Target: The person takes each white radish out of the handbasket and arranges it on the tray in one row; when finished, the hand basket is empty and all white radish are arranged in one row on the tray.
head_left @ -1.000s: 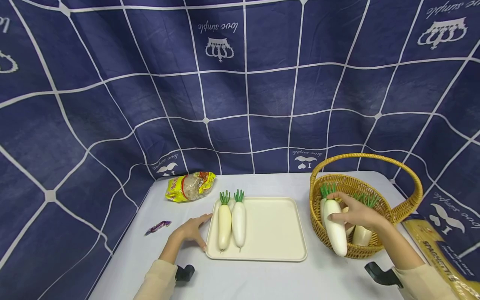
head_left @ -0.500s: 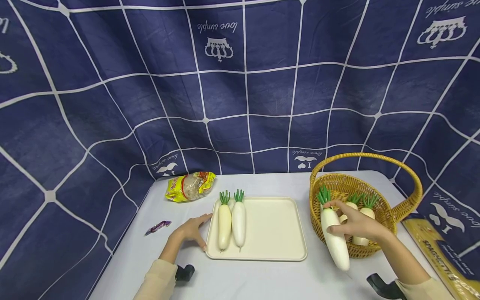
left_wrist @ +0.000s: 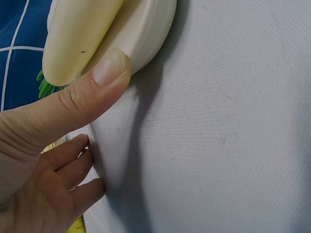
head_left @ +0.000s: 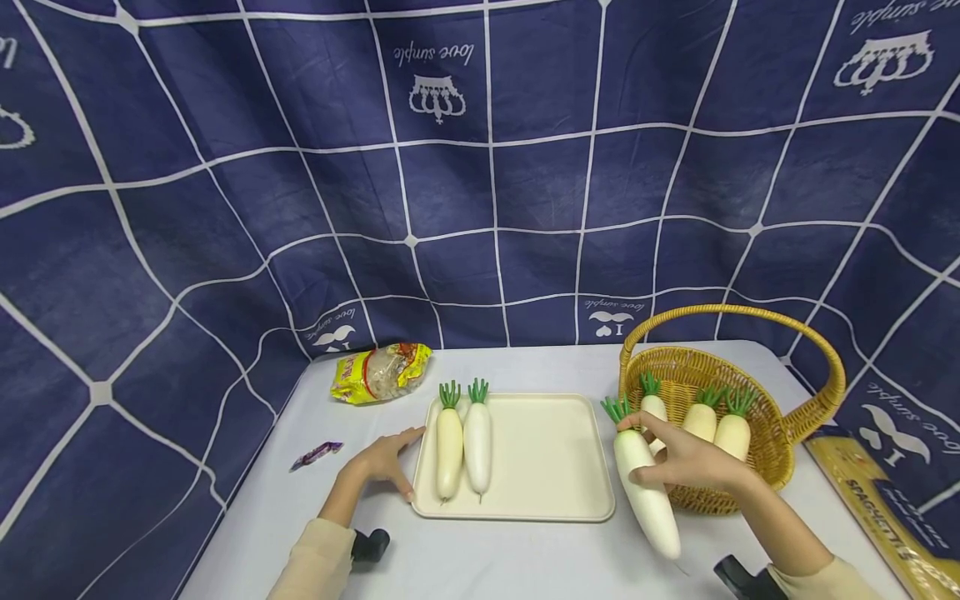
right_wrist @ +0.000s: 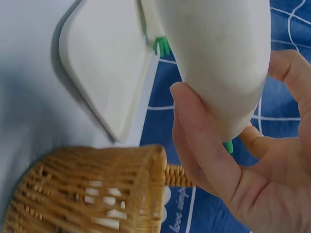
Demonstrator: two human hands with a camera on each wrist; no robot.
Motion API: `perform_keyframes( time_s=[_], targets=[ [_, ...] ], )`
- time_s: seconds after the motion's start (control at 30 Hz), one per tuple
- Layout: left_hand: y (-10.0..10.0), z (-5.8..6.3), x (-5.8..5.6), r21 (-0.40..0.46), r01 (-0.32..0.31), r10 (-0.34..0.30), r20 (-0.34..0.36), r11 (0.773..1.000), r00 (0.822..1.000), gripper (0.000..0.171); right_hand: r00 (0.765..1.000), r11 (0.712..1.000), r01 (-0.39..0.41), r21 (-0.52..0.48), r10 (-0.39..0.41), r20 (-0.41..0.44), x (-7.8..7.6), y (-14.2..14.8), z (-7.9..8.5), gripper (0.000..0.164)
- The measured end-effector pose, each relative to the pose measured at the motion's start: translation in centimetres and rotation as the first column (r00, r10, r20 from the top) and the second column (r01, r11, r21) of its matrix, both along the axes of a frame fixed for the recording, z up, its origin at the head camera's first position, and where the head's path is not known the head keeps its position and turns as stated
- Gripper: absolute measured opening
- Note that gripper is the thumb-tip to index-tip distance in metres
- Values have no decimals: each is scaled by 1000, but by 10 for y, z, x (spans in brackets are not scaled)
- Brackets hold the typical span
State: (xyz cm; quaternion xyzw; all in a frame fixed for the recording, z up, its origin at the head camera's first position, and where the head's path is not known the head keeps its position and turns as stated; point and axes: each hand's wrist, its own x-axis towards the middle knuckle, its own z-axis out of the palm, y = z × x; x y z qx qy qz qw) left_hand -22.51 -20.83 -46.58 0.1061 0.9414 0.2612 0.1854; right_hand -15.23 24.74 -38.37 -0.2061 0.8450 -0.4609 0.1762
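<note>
My right hand (head_left: 686, 454) grips a white radish (head_left: 647, 496) with green leaf stubs, held at the basket's left side between thumb and fingers. The right wrist view shows the radish (right_wrist: 218, 58) large, fingers on both sides of it. Several more radishes lie in the wicker basket (head_left: 776, 467), one of them a pale radish (head_left: 731, 435). On the cream tray (head_left: 551, 458), a yellowish radish (head_left: 449, 454) and a whiter radish (head_left: 477, 450) lie side by side at the left. My left hand (head_left: 384, 462) rests at the tray's left edge, fingers spread, thumb tip at the rim.
A yellow snack bag (head_left: 381, 372) lies at the back left, and a small purple-wrapped candy (head_left: 316, 455) nearer the front. The spaghetti packet (head_left: 885, 508) is right of the basket. The basket's tall handle (head_left: 735, 312) arches over it. Blue checked cloth (head_left: 540, 183) hangs behind.
My right hand has lifted the radish out of the basket and carried it left and toward the front, uncovering the radishes still inside. The left hand has stayed at the tray.
</note>
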Motion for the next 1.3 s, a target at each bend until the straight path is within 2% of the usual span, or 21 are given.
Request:
perform_keyframes(
  time_s=[0.27, 0.77, 1.3],
  targets=[
    [0, 1, 1, -5, -4, 4, -1, 1000, 1000, 109, 999, 1000, -20, -8, 19, -38, -14, -17, -6, 59],
    [0, -1, 0, 4, -3, 3, -8, 1000, 1000, 109, 998, 998, 58, -11, -58, 10, -46, -51, -19, 59],
    [-1, -2, 0, 9, -2, 2, -3, 1000, 1000, 108, 993, 991, 101, -86, -96, 66, -78, -84, -36, 61]
  ],
)
